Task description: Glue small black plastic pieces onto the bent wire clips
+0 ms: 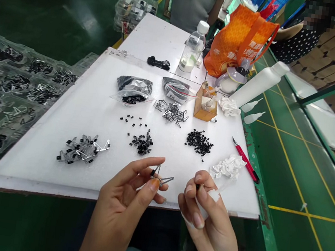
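My left hand (128, 200) pinches a thin bent metal clip (165, 178) between thumb and forefinger, and a small black cap sits on one of its ends. Beside it, my right hand (205, 213) is closed, with a tiny black piece (198, 186) between thumb and fingertips and white tissue against the palm. Beyond my hands lie two piles of small black pieces, one in the middle (142, 143) and one to the right (199, 142). A heap of clips with black ends (82, 150) rests at the left. Bare metal clips (173, 113) lie farther back.
Two plastic bags of black parts (133, 90) lie behind the piles. A wooden holder (206, 106), crumpled tissue (228, 166) and a red craft knife (247, 163) are at the right. Farther back stand bottles (193, 48) and an orange bag (237, 40). Compartment trays (22, 77) line the left.
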Motion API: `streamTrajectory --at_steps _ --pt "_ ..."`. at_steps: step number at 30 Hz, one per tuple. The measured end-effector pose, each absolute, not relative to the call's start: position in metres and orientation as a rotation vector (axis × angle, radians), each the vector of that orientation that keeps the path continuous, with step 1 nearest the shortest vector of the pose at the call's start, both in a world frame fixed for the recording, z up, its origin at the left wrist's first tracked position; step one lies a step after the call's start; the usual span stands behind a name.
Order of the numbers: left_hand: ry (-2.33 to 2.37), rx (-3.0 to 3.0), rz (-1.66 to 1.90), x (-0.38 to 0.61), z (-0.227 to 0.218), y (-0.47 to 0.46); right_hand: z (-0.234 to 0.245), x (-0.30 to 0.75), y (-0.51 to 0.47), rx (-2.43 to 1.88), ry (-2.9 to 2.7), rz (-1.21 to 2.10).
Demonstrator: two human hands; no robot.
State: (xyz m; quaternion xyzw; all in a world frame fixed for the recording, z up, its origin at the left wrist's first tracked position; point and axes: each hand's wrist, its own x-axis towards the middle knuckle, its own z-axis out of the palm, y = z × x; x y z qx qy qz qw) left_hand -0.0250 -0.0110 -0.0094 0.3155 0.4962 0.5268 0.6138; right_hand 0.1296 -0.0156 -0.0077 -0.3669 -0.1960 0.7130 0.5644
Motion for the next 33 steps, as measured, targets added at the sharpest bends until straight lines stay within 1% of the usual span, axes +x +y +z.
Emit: streamTrajectory --at_steps 9,21,25,33 --pt "1.17 0.685 1.182 -0.025 -0.008 -0.011 -0.011 0.127 -0.011 -0.779 -0.332 1.717" --pt "1.212 0.611 1.216 -0.02 -0.001 -0.011 -0.019 0.122 -0.021 -0.95 -0.398 1.618" --pt "1.242 0.724 1.289 -0.018 0.001 -0.01 -0.02 0.119 -0.024 -0.973 -0.412 1.601" --pt "1.347 0.892 1.391 -0.012 0.004 -0.017 -0.019 0.108 -0.02 -1.035 -0.485 1.436"
